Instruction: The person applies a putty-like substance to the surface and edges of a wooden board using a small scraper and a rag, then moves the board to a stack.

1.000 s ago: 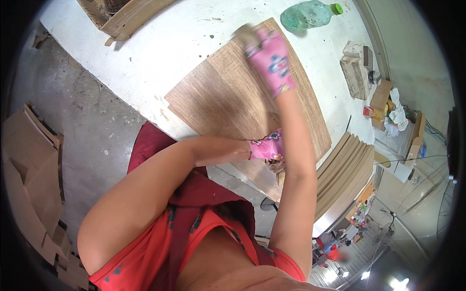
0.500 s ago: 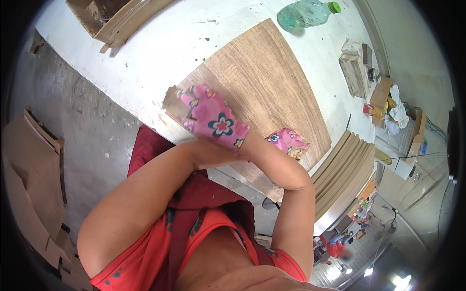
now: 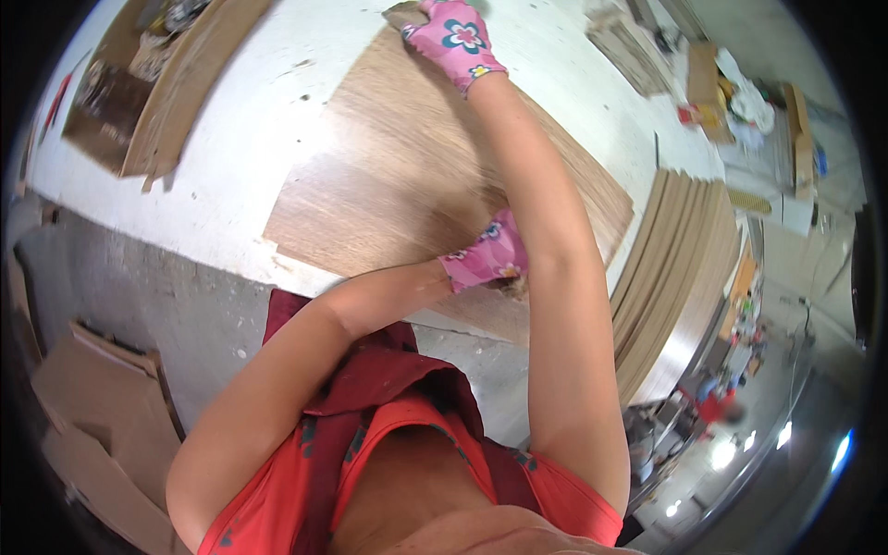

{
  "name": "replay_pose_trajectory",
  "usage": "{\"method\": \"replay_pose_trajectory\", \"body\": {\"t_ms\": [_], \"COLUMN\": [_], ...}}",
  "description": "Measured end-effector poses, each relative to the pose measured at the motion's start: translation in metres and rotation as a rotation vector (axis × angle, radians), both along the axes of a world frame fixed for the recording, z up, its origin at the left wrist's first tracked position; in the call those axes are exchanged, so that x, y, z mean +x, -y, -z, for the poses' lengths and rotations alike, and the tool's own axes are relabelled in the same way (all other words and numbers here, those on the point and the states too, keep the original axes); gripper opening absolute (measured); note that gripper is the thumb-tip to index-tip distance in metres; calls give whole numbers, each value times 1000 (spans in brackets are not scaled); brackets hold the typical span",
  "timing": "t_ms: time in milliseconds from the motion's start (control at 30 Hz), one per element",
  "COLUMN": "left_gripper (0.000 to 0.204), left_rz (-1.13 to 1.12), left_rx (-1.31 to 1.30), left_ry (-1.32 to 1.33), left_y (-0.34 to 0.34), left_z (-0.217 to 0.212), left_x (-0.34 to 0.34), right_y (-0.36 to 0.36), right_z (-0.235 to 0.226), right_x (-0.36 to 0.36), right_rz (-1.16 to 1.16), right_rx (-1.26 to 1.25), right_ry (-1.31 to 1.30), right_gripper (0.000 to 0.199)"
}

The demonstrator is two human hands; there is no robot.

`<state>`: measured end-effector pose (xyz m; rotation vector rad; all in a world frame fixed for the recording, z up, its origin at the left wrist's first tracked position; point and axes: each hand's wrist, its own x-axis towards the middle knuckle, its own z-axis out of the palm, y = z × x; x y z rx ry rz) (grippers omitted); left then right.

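A large brown wood veneer sheet lies flat on the white table. My right hand, in a pink flowered glove, reaches across to the sheet's far edge and is closed on a small brown pad. My left hand, in the same kind of glove, rests on the sheet close to its near edge. My right forearm crosses over it and hides its fingers.
A stack of thin wood sheets stands just right of the veneer. Wooden boards and scraps lie at the table's far left. Cardboard pieces sit on the floor at lower left. Boxes and clutter fill the far right.
My right hand swept from the far edge back to the near left of the sheet, then out to the far edge again. My left hand stayed on the sheet.
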<state>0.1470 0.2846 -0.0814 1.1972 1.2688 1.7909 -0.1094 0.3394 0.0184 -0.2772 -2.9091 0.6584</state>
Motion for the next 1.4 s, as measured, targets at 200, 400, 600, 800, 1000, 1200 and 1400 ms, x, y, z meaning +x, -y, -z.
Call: {"method": "replay_pose_trajectory", "body": {"t_ms": [200,400,600,800,1000,1200,1400], "left_gripper": [50,49,42,39,36,51,53], "left_rz": [-200,28,103,210,344,422,490], "left_rx": [-67,22,245,141,-32,-154,-161], "left_ry": [-281,-201,-193,-85,-68,-89,31], "left_y": [12,1,-50,-28,-5,-4,-8], "left_z": [-35,-20,31,30,-18,-50,-55], "left_x": [-17,-27,-20,-24,-54,-72,-77], "right_y": [-75,-68,-4,8,-24,-108,-193], "right_z": [-35,-42,-16,-14,-16,-39,-39], "right_x": [123,121,10,-34,41,179,330], "right_rz": [150,150,55,38,79,332,710], "right_rx": [-7,173,127,4,56,19,149], "right_ry": [314,293,196,267,135,366,469], "right_gripper": [41,46,47,44,48,46,45]}}
